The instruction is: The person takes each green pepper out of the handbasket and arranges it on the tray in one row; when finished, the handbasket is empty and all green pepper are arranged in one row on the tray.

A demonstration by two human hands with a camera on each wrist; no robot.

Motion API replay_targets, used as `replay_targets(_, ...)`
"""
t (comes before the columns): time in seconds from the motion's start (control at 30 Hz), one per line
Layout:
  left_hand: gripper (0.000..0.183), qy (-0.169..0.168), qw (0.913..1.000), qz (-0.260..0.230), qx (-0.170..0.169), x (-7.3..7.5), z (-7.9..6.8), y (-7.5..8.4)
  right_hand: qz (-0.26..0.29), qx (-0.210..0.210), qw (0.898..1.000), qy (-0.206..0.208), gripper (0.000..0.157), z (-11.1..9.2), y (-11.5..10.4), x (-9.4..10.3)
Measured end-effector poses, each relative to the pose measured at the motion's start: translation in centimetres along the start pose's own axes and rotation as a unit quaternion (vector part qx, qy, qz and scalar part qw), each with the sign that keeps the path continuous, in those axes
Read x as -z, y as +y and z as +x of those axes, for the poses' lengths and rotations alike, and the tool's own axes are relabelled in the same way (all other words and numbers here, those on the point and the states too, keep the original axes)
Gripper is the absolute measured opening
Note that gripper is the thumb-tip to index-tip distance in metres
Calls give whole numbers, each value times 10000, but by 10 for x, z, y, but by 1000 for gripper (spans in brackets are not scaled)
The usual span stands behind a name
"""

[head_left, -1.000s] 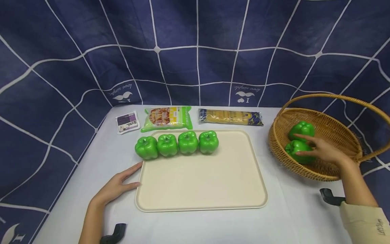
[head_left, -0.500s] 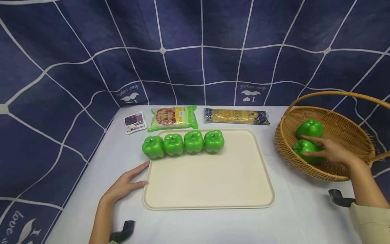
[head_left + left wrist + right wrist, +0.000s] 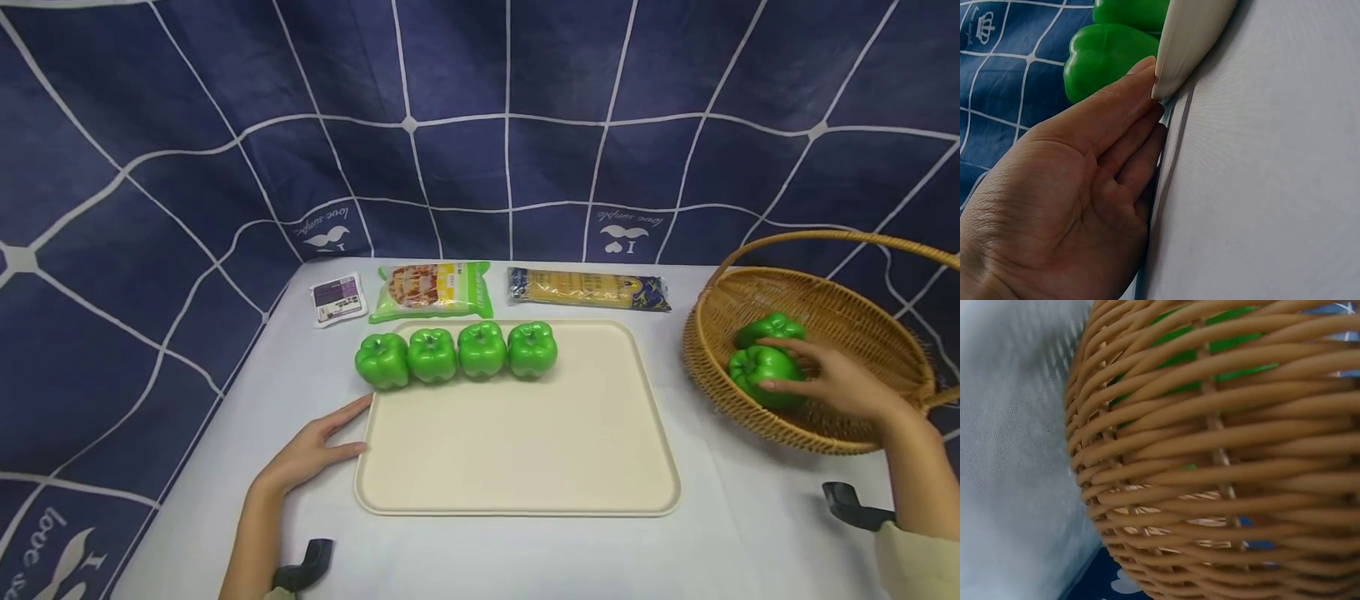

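Observation:
My right hand is inside the wicker basket, its thumb and fingers around the nearer green bell pepper. A second bell pepper lies just behind, partly hidden. In the right wrist view the basket's woven wall blocks the hand. At the left, my left hand touches the edge of the cream tray with thumb and fingers extended. The left wrist view shows its thumb against the tray rim. Several bell peppers form a row along the tray's far left side.
Behind the tray lie a green food bag, a long pasta packet and a small white-and-purple packet. The basket's tall handle arches over its opening. A blue checked cloth hangs at the back.
My right hand has closed around the nearer pepper, which has shifted slightly and covers more of the one behind. The head view has swung, sliding the scene rightward. The left hand stays at the tray.

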State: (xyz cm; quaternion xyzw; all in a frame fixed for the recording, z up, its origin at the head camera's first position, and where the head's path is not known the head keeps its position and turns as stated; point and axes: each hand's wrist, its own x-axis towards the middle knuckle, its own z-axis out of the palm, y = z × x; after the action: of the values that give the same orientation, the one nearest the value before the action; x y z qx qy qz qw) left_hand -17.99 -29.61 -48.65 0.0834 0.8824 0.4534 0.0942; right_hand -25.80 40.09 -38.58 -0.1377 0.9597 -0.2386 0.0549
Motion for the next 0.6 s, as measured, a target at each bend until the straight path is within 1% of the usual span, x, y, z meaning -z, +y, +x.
replay_targets(0.17,70,-61,10000,-31,-40,0,0,1,137,-376,9987,323,74,-12,-9,0)
replay_targets(0.27,71,-64,10000,-36,-54,0,0,2,281,-449,9969,589,75,-17,-15,3)
replay_targets(0.33,71,-49,10000,-5,-68,0,0,3,400,-427,9949,827,74,-20,-19,4)
replay_targets(0.43,72,-54,10000,51,-61,1,0,3,606,-259,9895,1287,74,-25,-27,6)
replay_targets(0.47,72,-64,9999,64,-64,1,0,3,723,-137,9866,1459,73,-26,-30,7)
replay_targets(0.53,72,-61,9999,72,-54,2,1,4,961,165,9792,1777,73,-27,-38,7)
replay_targets(0.6,72,-60,9999,76,-38,4,1,4,1430,541,9686,1959,75,-28,-49,7)
